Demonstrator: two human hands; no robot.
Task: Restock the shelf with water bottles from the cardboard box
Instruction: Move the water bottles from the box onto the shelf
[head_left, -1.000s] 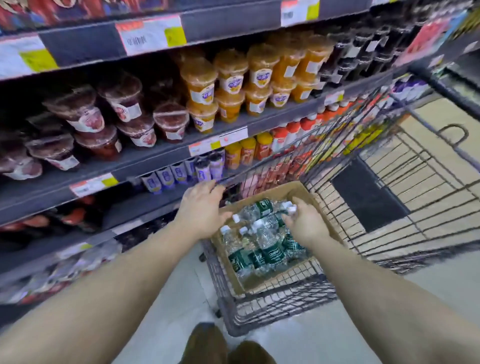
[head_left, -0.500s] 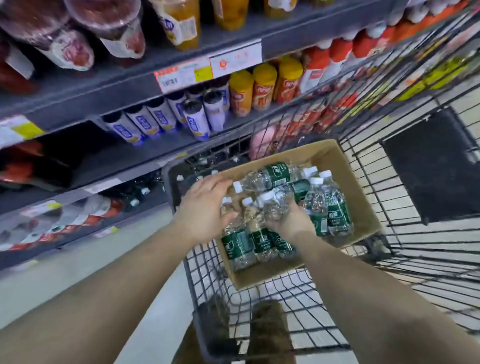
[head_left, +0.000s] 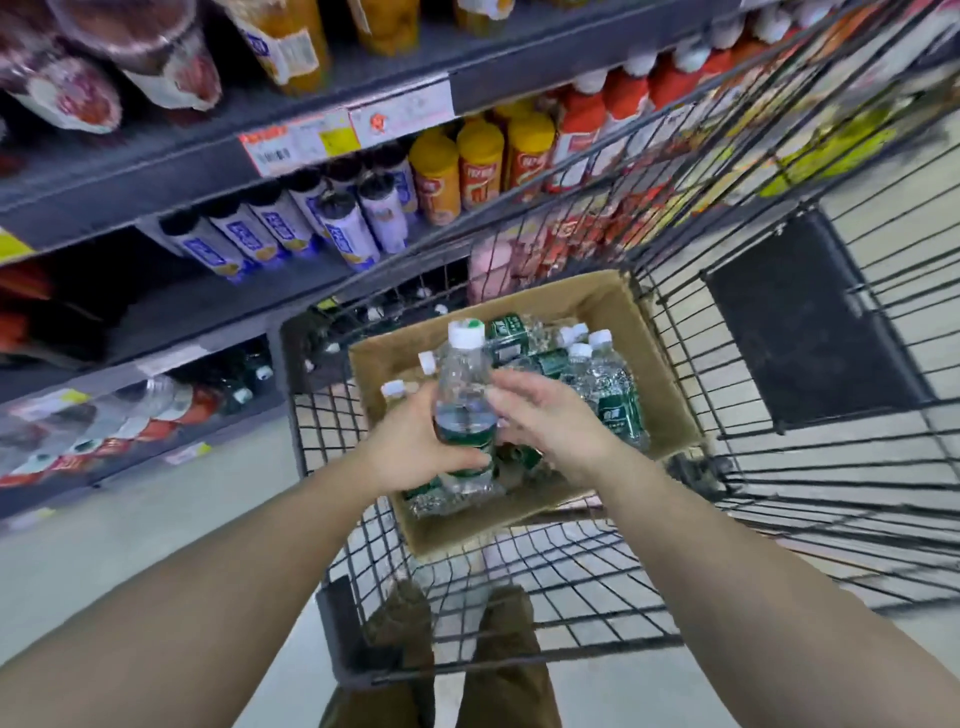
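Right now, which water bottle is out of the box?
The clear plastic water bottle with the white cap and green label, held upright in the left hand. The others lie inside the brown cardboard box.

Shop aisle, supermarket: stocked shelves (head_left: 218, 156) at ten o'clock, price tags (head_left: 298, 140) on shelf edge, drink bottles (head_left: 480, 161) at twelve, wire trolley (head_left: 779, 322) centre.

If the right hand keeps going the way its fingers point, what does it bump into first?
Probably the water bottle that the left hand holds upright; the right hand points left at it, nearly touching.
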